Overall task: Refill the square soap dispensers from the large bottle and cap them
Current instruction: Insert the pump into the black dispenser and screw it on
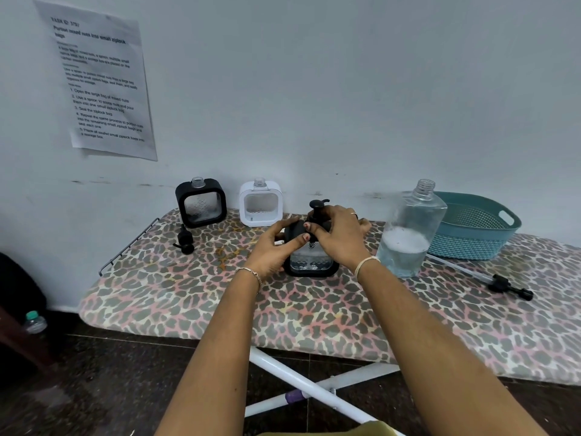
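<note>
My left hand (273,247) is gripping the black square dispenser (311,262), partly filled with clear liquid; my right hand (339,237) is pinching its pump cap (317,205).

The ironing board (220,309) has a spotty cover. At its far left stand a black square soap bottle (201,202) and a white square soap bottle (260,204), both open on top. A loose pump (185,240) lies in front of the black one. A second black soap bottle (311,262) with a pump top (318,207) stands in the middle. Right of it are the big clear bottle (408,234), a blue-green basket (471,228) and a long tube (481,276).
</note>
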`<action>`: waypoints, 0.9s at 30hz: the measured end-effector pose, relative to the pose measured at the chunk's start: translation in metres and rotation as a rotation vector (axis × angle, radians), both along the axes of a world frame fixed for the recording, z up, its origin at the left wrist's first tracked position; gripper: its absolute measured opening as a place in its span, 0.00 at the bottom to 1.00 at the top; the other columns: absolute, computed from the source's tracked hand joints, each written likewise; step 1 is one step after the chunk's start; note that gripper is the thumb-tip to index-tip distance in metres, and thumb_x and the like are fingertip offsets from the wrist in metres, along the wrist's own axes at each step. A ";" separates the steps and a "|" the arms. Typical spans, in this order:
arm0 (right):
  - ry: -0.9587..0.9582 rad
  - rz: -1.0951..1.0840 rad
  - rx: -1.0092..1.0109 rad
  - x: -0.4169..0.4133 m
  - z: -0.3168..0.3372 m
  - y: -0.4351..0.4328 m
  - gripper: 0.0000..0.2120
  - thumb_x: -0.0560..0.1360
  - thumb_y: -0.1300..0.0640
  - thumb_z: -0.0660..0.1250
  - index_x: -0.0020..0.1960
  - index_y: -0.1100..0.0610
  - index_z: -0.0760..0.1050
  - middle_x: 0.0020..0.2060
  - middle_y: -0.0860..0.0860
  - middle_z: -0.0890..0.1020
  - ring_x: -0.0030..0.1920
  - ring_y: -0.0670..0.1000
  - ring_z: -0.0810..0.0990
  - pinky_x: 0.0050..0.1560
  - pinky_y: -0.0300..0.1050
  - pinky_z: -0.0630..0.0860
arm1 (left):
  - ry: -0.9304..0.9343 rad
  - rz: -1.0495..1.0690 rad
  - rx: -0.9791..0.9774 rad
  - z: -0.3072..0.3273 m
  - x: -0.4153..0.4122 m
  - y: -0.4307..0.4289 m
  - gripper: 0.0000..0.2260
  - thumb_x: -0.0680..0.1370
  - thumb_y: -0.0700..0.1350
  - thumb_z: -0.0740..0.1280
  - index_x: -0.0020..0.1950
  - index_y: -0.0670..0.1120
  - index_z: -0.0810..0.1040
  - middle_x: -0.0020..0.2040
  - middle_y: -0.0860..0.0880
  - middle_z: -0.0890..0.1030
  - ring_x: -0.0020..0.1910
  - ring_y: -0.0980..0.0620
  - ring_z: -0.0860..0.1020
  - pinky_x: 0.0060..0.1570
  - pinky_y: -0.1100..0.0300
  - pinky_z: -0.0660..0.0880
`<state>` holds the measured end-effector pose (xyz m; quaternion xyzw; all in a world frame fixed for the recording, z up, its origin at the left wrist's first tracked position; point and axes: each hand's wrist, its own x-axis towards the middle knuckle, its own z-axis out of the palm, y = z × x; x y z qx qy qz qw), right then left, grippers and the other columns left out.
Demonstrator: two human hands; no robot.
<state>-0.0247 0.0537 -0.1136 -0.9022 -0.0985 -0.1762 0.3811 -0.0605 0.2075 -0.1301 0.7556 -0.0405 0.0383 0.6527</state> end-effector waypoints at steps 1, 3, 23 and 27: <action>-0.018 -0.024 -0.016 0.000 0.000 0.001 0.12 0.70 0.43 0.68 0.50 0.47 0.79 0.47 0.48 0.82 0.55 0.54 0.78 0.59 0.61 0.70 | -0.004 0.001 0.002 -0.001 0.000 0.000 0.20 0.72 0.49 0.74 0.63 0.56 0.76 0.56 0.53 0.79 0.60 0.52 0.76 0.61 0.47 0.75; -0.056 -0.091 -0.061 0.000 -0.001 0.004 0.12 0.71 0.44 0.69 0.51 0.49 0.80 0.47 0.49 0.82 0.55 0.54 0.77 0.60 0.60 0.68 | -0.014 0.008 0.008 -0.002 0.000 0.000 0.21 0.72 0.49 0.74 0.64 0.55 0.76 0.56 0.52 0.79 0.60 0.53 0.76 0.61 0.49 0.75; 0.127 0.188 0.301 -0.015 0.005 -0.013 0.21 0.71 0.51 0.75 0.62 0.54 0.76 0.52 0.51 0.81 0.54 0.48 0.78 0.62 0.47 0.73 | -0.026 -0.044 0.069 -0.001 0.001 0.004 0.21 0.74 0.50 0.71 0.67 0.56 0.73 0.60 0.50 0.77 0.63 0.51 0.73 0.64 0.49 0.72; 0.177 0.251 0.225 -0.014 -0.008 -0.024 0.27 0.70 0.48 0.75 0.66 0.55 0.73 0.61 0.53 0.75 0.62 0.51 0.74 0.66 0.46 0.71 | -0.057 -0.066 0.147 -0.003 0.004 0.007 0.24 0.74 0.53 0.70 0.69 0.54 0.70 0.65 0.48 0.75 0.65 0.51 0.72 0.66 0.52 0.70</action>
